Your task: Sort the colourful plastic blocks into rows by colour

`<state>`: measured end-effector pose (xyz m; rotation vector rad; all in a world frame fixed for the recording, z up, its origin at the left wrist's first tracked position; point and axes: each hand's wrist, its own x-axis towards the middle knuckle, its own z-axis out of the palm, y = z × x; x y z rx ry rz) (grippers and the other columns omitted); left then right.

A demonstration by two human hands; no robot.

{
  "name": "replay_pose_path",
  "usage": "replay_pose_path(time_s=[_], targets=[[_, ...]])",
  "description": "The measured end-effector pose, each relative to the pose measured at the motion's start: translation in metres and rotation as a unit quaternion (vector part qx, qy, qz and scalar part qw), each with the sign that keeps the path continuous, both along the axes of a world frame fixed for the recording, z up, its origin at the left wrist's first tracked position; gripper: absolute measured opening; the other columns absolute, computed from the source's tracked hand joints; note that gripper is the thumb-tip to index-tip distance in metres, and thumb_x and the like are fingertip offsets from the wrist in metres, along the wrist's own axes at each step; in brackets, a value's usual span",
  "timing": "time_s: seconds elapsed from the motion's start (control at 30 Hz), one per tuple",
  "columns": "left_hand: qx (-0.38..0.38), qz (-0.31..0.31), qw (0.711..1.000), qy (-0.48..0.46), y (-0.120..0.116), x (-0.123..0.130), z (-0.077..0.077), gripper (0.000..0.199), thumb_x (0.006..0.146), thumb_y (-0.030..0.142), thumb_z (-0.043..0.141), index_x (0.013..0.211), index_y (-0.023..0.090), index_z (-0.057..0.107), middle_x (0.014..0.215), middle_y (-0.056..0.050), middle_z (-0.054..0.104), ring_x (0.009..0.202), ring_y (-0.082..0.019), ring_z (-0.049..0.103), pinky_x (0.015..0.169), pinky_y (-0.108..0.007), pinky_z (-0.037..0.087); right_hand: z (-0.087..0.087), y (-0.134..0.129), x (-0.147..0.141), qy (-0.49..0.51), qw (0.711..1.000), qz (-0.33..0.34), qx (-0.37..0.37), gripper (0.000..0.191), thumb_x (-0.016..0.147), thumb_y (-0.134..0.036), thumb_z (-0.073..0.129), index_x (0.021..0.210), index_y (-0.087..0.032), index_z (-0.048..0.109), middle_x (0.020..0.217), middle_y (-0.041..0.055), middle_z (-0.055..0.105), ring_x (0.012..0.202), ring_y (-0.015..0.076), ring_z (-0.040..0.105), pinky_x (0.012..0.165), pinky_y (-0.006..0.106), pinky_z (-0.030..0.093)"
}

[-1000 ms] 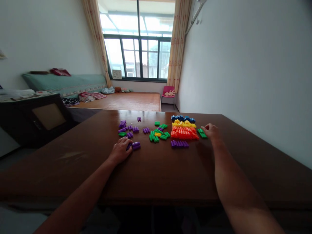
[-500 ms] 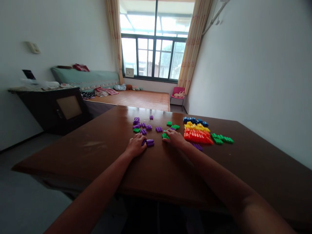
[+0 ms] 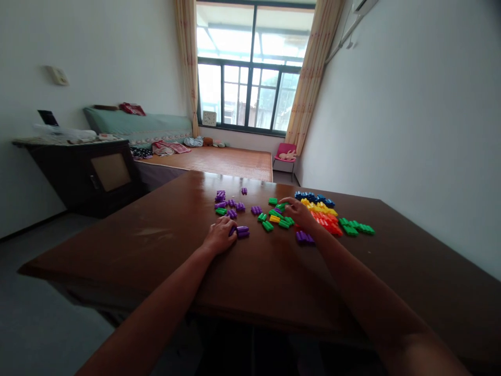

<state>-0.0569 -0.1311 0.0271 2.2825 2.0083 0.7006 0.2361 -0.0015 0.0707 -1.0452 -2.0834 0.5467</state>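
Step (prob.): R hand [image 3: 299,211] picking green block [image 3: 281,207]; L hand [image 3: 221,235] at purple block [image 3: 243,232]. Both grips: can't tell. Next: calls for firm pinch.

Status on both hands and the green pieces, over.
Left hand at purple pieces, grip unclear. Right hand at scattered green pieces, grip unclear. Yellow piece lying among them.
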Motion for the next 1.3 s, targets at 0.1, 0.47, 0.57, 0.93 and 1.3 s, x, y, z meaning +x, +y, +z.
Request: replay_pose_path(time_s=[0.1,0.47,0.57,0.93,1.3], targets=[[0.001,0.005,1.000,0.006,0.001,0.000,0.000,0.023,0.083,0.032,0.052,0.103,0.026,0.061,0.118,-0.006,0.058,0.123,-0.027,0.044,0.092,-0.041,0.044,0.006,0.020,0.062,0.122,0.990,-0.067,-0.021,0.039,0.083,-0.043,0.047,0.112,-0.020,0.059,0.097,0.0060,0.067,0.073,0.0153,0.062,0.067,0.032,0.054],[-0.003,0.016,0.999,0.050,0.005,0.000,0.001,0.026,0.085,0.033,0.047,0.106,0.024,0.060,0.122,-0.007,0.057,0.122,-0.027,0.046,0.090,-0.041,0.046,-0.074,0.032,0.270,0.095,0.855,-0.509,0.030,0.026,0.073,-0.037,0.053,0.081,-0.015,0.064,0.080,0.0114,0.069,0.071,0.0202,0.060,0.067,0.033,0.047],[-0.008,0.018,0.998,0.055,0.004,0.001,0.003,0.027,0.085,0.033,0.047,0.106,0.024,0.060,0.123,-0.007,0.057,0.122,-0.027,0.046,0.089,-0.041,0.046,-0.079,0.033,0.268,0.063,0.868,-0.491,0.022,0.025,0.073,-0.035,0.054,0.080,-0.015,0.068,0.077,0.0101,0.069,0.070,0.0204,0.060,0.066,0.032,0.045],[0.011,0.012,0.999,0.047,0.008,-0.003,-0.004,0.026,0.085,0.034,0.048,0.106,0.025,0.061,0.121,-0.006,0.057,0.123,-0.027,0.045,0.091,-0.041,0.046,-0.073,0.023,0.259,-0.044,0.837,-0.545,0.022,0.026,0.080,-0.029,0.050,0.087,-0.014,0.070,0.084,0.0124,0.069,0.075,0.0225,0.060,0.070,0.033,0.044],[0.023,0.008,0.999,0.020,0.005,-0.002,-0.006,0.022,0.081,0.031,0.054,0.100,0.025,0.062,0.115,-0.006,0.059,0.121,-0.027,0.045,0.090,-0.040,0.045,-0.010,-0.020,0.048,-0.197,0.966,-0.055,0.161,0.026,0.092,-0.031,0.046,0.104,-0.019,0.066,0.106,0.0094,0.067,0.097,0.0204,0.060,0.088,0.031,0.045]])
